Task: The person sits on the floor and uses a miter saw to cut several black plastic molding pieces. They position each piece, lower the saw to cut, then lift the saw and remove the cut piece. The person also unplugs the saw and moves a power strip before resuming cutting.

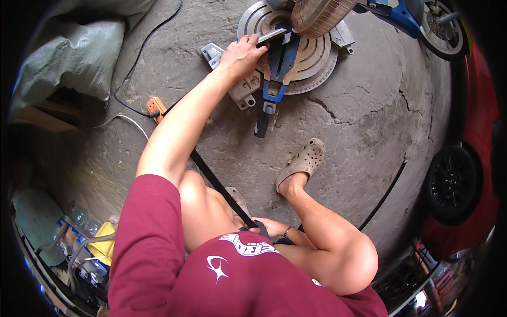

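My left hand [244, 57] reaches out over a miter saw [311, 63] on the floor. Its fingers are closed at the end of a short silvery metal bar [272, 35], which points toward the saw's middle; whether this is a loose piece or part of the fence, I cannot tell. A round brown guard [319, 17] hangs just beyond it. Low between my legs is my right hand [272, 227], with a band [287, 231] at its wrist. A black strap [222, 190] passes by that hand, and its fingers are mostly hidden.
An orange power outlet box [154, 107] with a dark cord lies beside my left forearm. Pale sacks [71, 58] stand at the far left. Plastic bottles and a yellow container [104, 243] sit near left. A red vehicle [478, 174] with a black wheel [453, 182] is at the right.
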A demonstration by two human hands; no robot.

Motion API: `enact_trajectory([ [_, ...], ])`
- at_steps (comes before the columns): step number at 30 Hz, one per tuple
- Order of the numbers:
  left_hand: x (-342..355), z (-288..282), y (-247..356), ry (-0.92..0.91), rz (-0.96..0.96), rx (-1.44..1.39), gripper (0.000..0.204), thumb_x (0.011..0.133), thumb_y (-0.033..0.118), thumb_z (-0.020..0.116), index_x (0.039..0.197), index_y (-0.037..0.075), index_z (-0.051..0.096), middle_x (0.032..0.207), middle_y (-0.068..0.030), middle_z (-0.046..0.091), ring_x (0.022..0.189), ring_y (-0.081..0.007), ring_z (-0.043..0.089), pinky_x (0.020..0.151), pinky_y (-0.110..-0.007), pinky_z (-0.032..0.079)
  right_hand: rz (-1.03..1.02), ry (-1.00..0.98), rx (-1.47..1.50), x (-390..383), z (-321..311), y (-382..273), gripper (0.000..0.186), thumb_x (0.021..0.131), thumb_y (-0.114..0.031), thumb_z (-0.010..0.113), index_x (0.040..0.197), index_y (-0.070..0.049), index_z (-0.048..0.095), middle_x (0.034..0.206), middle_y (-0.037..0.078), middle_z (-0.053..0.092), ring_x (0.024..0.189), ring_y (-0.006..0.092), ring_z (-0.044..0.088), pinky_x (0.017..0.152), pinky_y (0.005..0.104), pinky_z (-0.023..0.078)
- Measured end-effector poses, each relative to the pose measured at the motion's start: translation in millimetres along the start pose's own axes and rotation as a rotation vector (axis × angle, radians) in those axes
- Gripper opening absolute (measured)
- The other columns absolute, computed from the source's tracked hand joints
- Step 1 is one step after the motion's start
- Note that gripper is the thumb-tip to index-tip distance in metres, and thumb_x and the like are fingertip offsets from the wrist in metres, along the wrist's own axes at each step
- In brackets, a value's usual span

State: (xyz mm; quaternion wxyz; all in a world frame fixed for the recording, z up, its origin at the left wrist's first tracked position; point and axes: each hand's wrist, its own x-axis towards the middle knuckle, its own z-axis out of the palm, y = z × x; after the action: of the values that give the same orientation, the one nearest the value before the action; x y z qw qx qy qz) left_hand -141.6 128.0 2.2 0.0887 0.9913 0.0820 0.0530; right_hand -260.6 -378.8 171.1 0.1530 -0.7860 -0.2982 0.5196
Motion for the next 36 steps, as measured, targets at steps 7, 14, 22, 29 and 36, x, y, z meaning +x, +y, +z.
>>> enact_trajectory([
  [7, -4.3, -1.5, -4.9, 0.012, 0.000, -0.036, 0.044, 0.085, 0.018, 0.066, 0.129, 0.022, 0.060, 0.121, -0.0142, 0.052, 0.101, -0.0319, 0.062, 0.078, -0.043, 0.057, -0.001, -0.061, 0.012, 10.2, -8.0, -3.1, 0.041, 0.098, -0.036, 0.055, 0.123, -0.004, 0.052, 0.092, 0.017, 0.067, 0.082, 0.0285, 0.067, 0.071, 0.0370, 0.053],
  [14, 5.9, -7.1, 5.8, -0.036, -0.052, -0.047, 0.037, 0.086, 0.019, 0.066, 0.122, 0.022, 0.065, 0.123, -0.0130, 0.051, 0.101, -0.0325, 0.061, 0.074, -0.043, 0.059, -0.046, -0.130, 0.081, 145.0, 40.6, 5.2, 0.045, 0.099, -0.041, 0.053, 0.125, -0.004, 0.053, 0.095, 0.015, 0.068, 0.082, 0.0253, 0.068, 0.071, 0.0347, 0.054],
  [22, -3.7, -0.9, 3.5, -0.010, -0.108, -0.075, 0.022, 0.084, 0.009, 0.062, 0.104, 0.016, 0.069, 0.118, -0.0103, 0.051, 0.104, -0.0323, 0.062, 0.078, -0.049, 0.059, 0.507, 0.174, -0.105, 107.2, -293.2, 19.5, 0.051, 0.100, -0.047, 0.052, 0.128, -0.005, 0.054, 0.097, 0.014, 0.070, 0.081, 0.0217, 0.069, 0.071, 0.0320, 0.055],
  [29, 2.2, 0.1, 5.7, 0.021, -0.088, -0.079, 0.024, 0.082, 0.008, 0.062, 0.104, 0.016, 0.070, 0.118, -0.0102, 0.052, 0.101, -0.0314, 0.063, 0.075, -0.045, 0.060, -0.090, 0.634, 0.291, 237.2, -499.2, -217.6, 0.071, 0.095, -0.062, 0.049, 0.127, 0.001, 0.055, 0.107, 0.015, 0.069, 0.090, 0.0201, 0.071, 0.075, 0.0304, 0.058],
  [36, -2.3, 6.9, 0.7, 0.073, -0.076, -0.026, 0.018, 0.082, 0.011, 0.063, 0.098, 0.014, 0.069, 0.117, -0.0099, 0.052, 0.099, -0.0311, 0.064, 0.070, -0.044, 0.061, 0.140, 0.579, 0.328, 286.5, -534.2, -256.8, 0.038, 0.092, -0.039, 0.069, 0.101, -0.003, 0.067, 0.088, 0.009, 0.071, 0.069, 0.0174, 0.070, 0.061, 0.0285, 0.058],
])
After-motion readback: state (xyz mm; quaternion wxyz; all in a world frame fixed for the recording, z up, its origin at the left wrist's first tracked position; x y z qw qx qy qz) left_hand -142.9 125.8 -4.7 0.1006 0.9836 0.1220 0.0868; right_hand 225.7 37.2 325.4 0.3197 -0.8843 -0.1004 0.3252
